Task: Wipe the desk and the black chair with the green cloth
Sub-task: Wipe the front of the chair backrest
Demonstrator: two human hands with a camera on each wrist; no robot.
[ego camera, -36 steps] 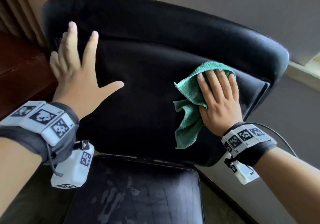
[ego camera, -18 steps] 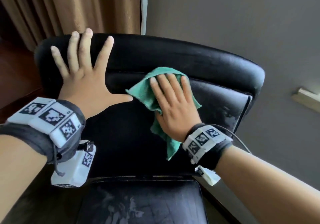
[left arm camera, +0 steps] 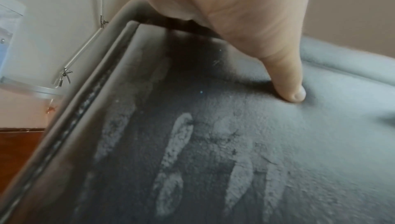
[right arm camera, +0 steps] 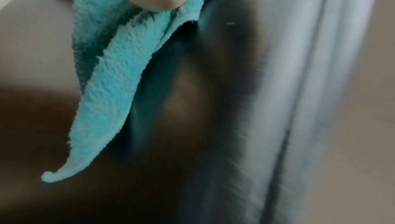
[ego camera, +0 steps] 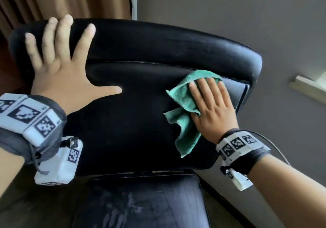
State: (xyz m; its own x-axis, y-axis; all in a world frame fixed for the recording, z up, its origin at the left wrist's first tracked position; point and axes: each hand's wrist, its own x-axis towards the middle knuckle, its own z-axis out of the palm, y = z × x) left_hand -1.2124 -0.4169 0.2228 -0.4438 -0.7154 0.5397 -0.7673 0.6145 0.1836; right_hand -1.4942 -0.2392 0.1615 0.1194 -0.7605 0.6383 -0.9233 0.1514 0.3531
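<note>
The fuzzy green microfibre cloth (ego camera: 183,102) lies against the padded backrest of the black leather chair (ego camera: 134,125), near the backrest's right edge and just under its top roll, with one corner hanging loose. The right hand (ego camera: 214,107) presses it flat, fingers straight and close together. The left hand (ego camera: 61,75) is spread wide on the backrest's upper left corner, bracing it.

To wipe well, I judge the palm should keep even pressure and run overlapping passes down to the bottom edge. The dangling corner is best tucked in so it does not drag. The worn seat cushion (ego camera: 141,203) below shows pale streaks and looks not yet done.

Against half a second ago, cloth and right hand have swept from the backrest's middle, beside the left thumb, out to the right edge. The left hand has kept its brace.
</note>
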